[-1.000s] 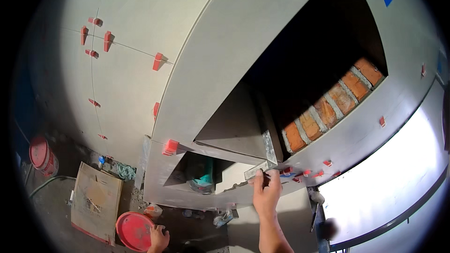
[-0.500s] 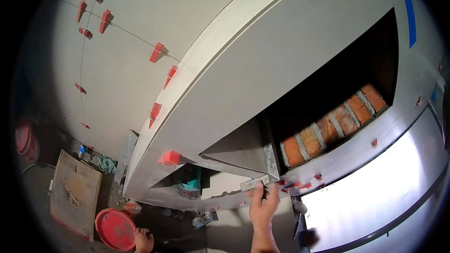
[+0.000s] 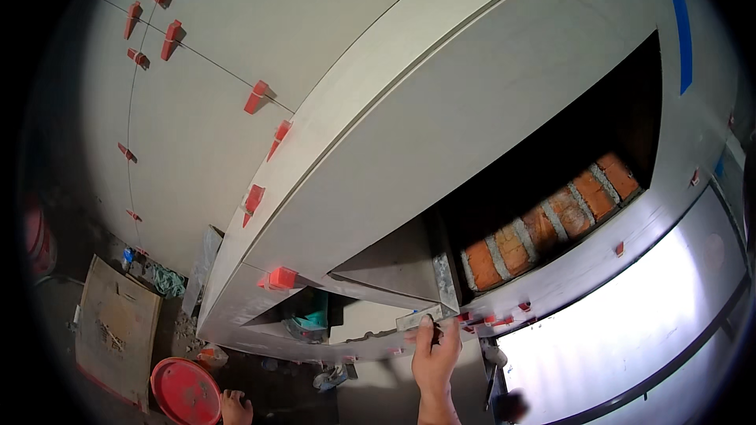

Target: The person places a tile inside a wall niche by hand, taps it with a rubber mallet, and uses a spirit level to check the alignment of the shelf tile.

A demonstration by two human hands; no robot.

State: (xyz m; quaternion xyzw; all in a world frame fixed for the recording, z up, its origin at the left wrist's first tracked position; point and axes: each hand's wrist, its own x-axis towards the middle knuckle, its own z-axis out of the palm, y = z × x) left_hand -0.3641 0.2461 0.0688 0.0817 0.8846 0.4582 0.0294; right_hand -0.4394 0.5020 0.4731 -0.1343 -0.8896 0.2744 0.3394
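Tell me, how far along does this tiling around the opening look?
Much looks done: the large grey tiles are up, with red spacer clips in their joints. In hand: the right hand presses a small grey strip at the lower corner of the opening, while the left hand rests by a red bucket. Left: bare brick shows inside the opening, and the clips are not yet removed.
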